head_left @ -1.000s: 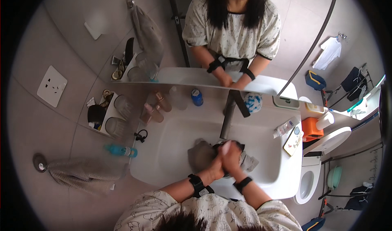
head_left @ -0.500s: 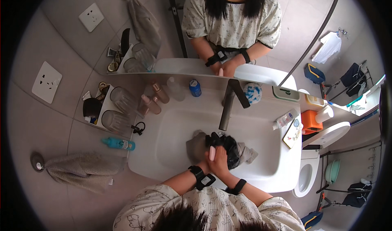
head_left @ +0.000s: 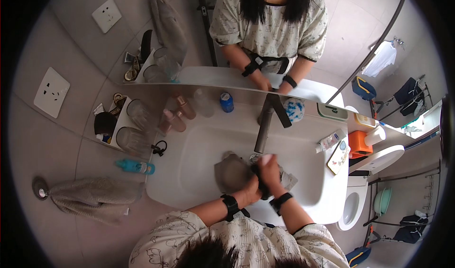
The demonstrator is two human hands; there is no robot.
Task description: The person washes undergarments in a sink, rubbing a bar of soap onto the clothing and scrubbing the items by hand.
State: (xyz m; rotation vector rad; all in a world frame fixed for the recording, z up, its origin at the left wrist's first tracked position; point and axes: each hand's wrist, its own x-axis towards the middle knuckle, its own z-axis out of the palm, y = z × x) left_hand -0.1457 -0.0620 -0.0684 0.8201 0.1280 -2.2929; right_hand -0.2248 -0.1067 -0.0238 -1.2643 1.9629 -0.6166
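Low over the white sink (head_left: 194, 168), my left hand (head_left: 249, 192) is closed on a bunched black cloth (head_left: 257, 173). My right hand (head_left: 270, 175) grips a pale pink bar, which looks like soap (head_left: 267, 158), and presses against the cloth's right side. Motion blurs the fingers and the cloth. A dark grey piece of cloth (head_left: 230, 173) lies in the basin left of my hands. Light grey cloth (head_left: 288, 179) shows to the right, partly behind my right hand. The dark faucet (head_left: 263, 133) reaches down just beyond them, near the drain (head_left: 254, 158).
Pink bottles (head_left: 175, 121), a blue container (head_left: 227, 102) and a blue-white mesh puff (head_left: 294, 109) stand along the back rim. On the right rim lie a tube (head_left: 330, 141) and a phone-like flat case (head_left: 338, 158). Glass cups (head_left: 132, 140) and a turquoise bottle (head_left: 136, 166) are at left.
The black cloth has been gathered into a tighter bunch and pulled between my hands. My right hand has moved up and right with the pink bar; my left hand has shifted slightly right.
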